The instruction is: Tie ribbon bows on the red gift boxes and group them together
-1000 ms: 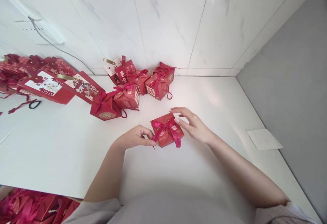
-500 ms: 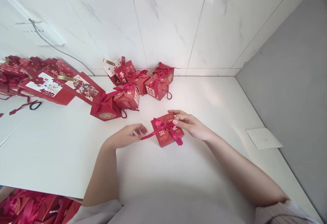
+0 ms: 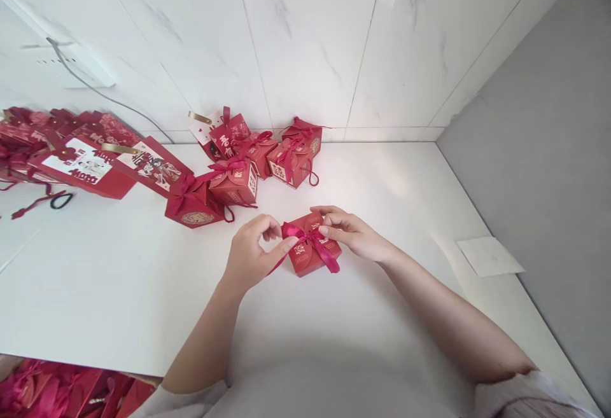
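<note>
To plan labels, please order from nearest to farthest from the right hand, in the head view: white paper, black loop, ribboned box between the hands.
1. Ribboned box, immediately left
2. White paper, right side
3. Black loop, far left

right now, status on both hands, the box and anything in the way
Left hand at ribbon bow, right hand at red box's right side. Box on white table, bow on top. Other boxes farther back, clear of hands.

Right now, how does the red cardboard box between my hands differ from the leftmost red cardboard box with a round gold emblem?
The lettered red box shows pale characters, the emblem box a round gold design. Your left hand and right hand are at the lettered red box; no hand touches the emblem box. Both are red with magenta ribbon.
</note>
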`<state>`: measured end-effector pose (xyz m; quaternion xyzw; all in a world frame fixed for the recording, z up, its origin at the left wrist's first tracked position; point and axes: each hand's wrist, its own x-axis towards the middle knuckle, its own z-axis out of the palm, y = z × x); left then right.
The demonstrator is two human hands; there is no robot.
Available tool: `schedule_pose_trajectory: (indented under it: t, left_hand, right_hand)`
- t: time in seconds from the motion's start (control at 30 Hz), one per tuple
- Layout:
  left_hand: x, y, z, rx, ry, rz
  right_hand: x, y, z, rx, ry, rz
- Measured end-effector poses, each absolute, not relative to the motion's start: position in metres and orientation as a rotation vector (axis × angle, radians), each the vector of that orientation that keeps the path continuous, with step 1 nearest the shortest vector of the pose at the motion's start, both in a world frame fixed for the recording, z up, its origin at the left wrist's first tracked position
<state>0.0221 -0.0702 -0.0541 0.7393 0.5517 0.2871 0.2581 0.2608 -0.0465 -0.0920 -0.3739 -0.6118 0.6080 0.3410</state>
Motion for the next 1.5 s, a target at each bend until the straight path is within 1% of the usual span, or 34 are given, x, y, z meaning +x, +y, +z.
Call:
schedule_pose_trajectory:
  t: [0.13,0.23,0.3,0.4,0.53,0.7,0.9,1.33,1.5]
  left_hand:
    - [0.012,-0.071,-0.051,1.868,1.451,0.339]
    - [0.01,-0.068,-0.054,1.646,1.256,0.245]
    - [0.01,-0.066,-0.056,1.536,1.178,0.26]
    - [0.012,-0.065,-0.059,1.478,1.191,0.35]
    - [0.015,-0.065,-0.067,1.482,1.179,0.449]
    - [0.013,-0.059,-0.076,1.486,1.082,0.478]
    - [0.013,-0.058,-0.079,1.488,1.063,0.482]
    - [0.016,-0.06,-0.074,1.561,1.053,0.425]
    - [0.012,-0.058,-0.076,1.557,1.056,0.35]
  right_hand:
    - [0.263,-0.046,-0.091,-0.968,-1.608,1.583]
    - [0.264,-0.045,-0.092,-0.966,-1.615,1.593]
    - [0.264,-0.045,-0.092,-0.971,-1.614,1.602]
    - [0.264,-0.045,-0.093,-0.975,-1.612,1.608]
    - [0.264,-0.044,-0.093,-0.967,-1.62,1.602]
    - [0.267,-0.041,-0.094,-0.924,-1.638,1.612]
    - [0.271,-0.039,-0.094,-0.887,-1.656,1.648]
    - [0.274,-0.038,-0.087,-0.825,-1.849,1.502]
    - [0.272,-0.04,-0.09,-0.867,-1.738,1.579]
